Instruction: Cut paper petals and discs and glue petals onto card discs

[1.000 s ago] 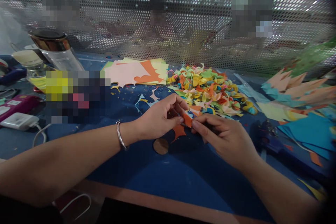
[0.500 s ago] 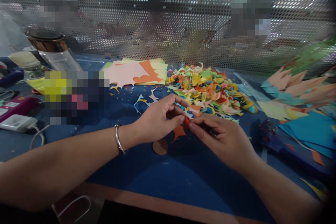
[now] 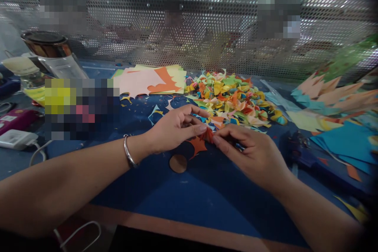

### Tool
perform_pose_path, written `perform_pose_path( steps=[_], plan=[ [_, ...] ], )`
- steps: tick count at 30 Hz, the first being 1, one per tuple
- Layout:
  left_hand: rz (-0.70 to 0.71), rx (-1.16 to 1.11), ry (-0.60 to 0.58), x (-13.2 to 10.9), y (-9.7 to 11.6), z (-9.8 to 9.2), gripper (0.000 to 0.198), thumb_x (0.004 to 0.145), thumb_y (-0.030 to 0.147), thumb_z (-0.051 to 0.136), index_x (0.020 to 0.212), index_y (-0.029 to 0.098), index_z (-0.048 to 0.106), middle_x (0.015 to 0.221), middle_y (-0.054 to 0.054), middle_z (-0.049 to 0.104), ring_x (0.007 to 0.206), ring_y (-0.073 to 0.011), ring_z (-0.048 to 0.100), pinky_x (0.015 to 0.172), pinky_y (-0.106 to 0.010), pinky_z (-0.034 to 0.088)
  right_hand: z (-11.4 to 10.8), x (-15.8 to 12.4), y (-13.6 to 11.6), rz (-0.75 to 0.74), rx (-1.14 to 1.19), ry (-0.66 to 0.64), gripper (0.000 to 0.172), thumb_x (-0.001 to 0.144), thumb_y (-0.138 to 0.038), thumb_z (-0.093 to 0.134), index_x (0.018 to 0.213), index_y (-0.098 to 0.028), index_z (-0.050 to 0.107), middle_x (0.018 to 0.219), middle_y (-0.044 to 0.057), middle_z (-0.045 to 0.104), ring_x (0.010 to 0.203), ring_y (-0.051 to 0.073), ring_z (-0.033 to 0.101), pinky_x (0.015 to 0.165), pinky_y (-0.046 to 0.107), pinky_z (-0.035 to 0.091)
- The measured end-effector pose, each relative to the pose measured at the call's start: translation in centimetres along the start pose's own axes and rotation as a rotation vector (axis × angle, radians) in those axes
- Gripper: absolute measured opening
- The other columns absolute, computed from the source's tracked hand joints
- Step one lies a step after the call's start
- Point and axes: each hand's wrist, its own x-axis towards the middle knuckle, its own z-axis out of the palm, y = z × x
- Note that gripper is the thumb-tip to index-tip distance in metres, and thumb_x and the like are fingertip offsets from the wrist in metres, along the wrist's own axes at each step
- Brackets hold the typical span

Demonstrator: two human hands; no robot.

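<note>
My left hand (image 3: 174,128) and my right hand (image 3: 251,153) meet over the blue table (image 3: 189,193), both pinching a small orange paper piece (image 3: 208,135) between thumbs and fingertips. A silver bracelet (image 3: 128,151) circles my left wrist. Just below the hands lie an orange paper scrap (image 3: 197,145) and a round brown disc (image 3: 177,163). Behind the hands spreads a heap of folded coloured paper bits (image 3: 233,100).
A stack of pale paper sheets (image 3: 149,80) lies at the back. More cut coloured sheets (image 3: 339,114) cover the right side. A metal-lidded jar (image 3: 49,53), a white charger (image 3: 17,138) and a magenta device (image 3: 14,120) sit left. A perforated metal screen (image 3: 189,19) walls the back, with people behind it.
Both hands stay together on the orange piece; the piece looks more rolled and smaller than a second ago. The view has shifted slightly right and down.
</note>
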Motion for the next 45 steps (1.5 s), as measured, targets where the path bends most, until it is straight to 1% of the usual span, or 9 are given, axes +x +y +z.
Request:
perform_pose_path(
  steps=[6,10,15,20,25,31,37,40,45],
  plan=[
    [-0.067,-0.111,-0.031,0.1,-0.3,-0.4,0.031,0.091,0.024,0.072,0.117,0.015,0.058,0.091,-0.004,0.074,0.081,-0.0113,0.069,0.081,-0.027,0.052,-0.1,0.0,0.0,-0.027,-0.023,0.021,0.021,0.098,-0.028,0.056,0.081,-0.022,0.066,0.076,0.002,0.071,0.068,0.015,0.065,0.059,0.027,0.044],
    [-0.083,-0.180,-0.049,0.2,-0.3,-0.6,0.037,0.087,0.024,0.077,0.118,0.015,0.058,0.091,-0.004,0.074,0.081,-0.0114,0.070,0.080,-0.027,0.053,-0.3,0.0,0.0,-0.035,-0.018,0.030,0.021,0.098,-0.028,0.056,0.081,-0.022,0.067,0.076,0.002,0.072,0.067,0.015,0.065,0.058,0.027,0.044],
    [-0.079,-0.173,-0.057,0.2,0.0,-0.8,0.043,0.081,0.019,0.082,0.116,0.014,0.058,0.095,-0.005,0.074,0.083,-0.0124,0.071,0.079,-0.027,0.053,-0.3,-0.1,0.1,-0.031,-0.013,0.037,0.019,0.097,-0.027,0.056,0.084,-0.022,0.068,0.079,0.002,0.073,0.070,0.016,0.067,0.058,0.027,0.045],
    [-0.077,-0.147,-0.048,0.2,0.0,-0.8,0.047,0.079,0.019,0.084,0.117,0.014,0.058,0.096,-0.005,0.075,0.082,-0.0128,0.071,0.078,-0.027,0.052,-0.3,-0.3,0.2,-0.023,-0.017,0.029,0.017,0.097,-0.027,0.057,0.085,-0.023,0.069,0.081,0.002,0.073,0.072,0.016,0.067,0.060,0.027,0.046],
    [-0.079,-0.200,-0.044,0.3,0.0,-1.0,0.046,0.078,0.018,0.084,0.116,0.014,0.058,0.091,-0.005,0.076,0.081,-0.0116,0.071,0.075,-0.023,0.053,-0.3,-0.2,0.1,-0.031,-0.009,0.042,0.018,0.098,-0.027,0.057,0.084,-0.022,0.068,0.079,0.002,0.072,0.071,0.016,0.067,0.060,0.027,0.046],
    [-0.103,-0.253,-0.030,0.2,0.2,-0.9,0.043,0.077,0.021,0.087,0.113,0.014,0.063,0.086,-0.004,0.078,0.071,-0.0084,0.069,0.068,-0.019,0.052,-0.3,-0.4,0.1,-0.054,-0.017,0.052,0.017,0.097,-0.027,0.057,0.084,-0.022,0.067,0.080,0.002,0.073,0.070,0.015,0.067,0.059,0.027,0.045],
    [-0.171,-0.298,-0.017,0.1,0.3,-0.9,0.043,0.072,0.022,0.091,0.108,0.014,0.070,0.090,-0.006,0.080,0.079,-0.0113,0.074,0.074,-0.021,0.055,-0.4,-0.3,0.0,-0.068,-0.017,0.041,0.017,0.098,-0.026,0.057,0.084,-0.022,0.066,0.079,0.001,0.072,0.070,0.015,0.066,0.059,0.026,0.045],
    [-0.205,-0.325,-0.035,0.1,0.2,-1.0,0.037,0.073,0.021,0.090,0.106,0.013,0.074,0.093,-0.007,0.081,0.081,-0.0121,0.076,0.078,-0.022,0.057,-0.4,-0.2,-0.1,-0.093,-0.015,0.052,0.017,0.098,-0.026,0.057,0.083,-0.022,0.066,0.079,0.001,0.072,0.069,0.014,0.066,0.059,0.026,0.046],
    [-0.213,-0.356,-0.062,0.2,0.1,-1.2,0.028,0.073,0.016,0.088,0.098,0.014,0.077,0.092,-0.005,0.081,0.079,-0.0119,0.075,0.077,-0.023,0.058,-0.4,-0.3,-0.2,-0.105,0.008,0.051,0.017,0.097,-0.024,0.057,0.083,-0.023,0.066,0.080,0.002,0.073,0.070,0.015,0.067,0.058,0.025,0.046]
  ],
)
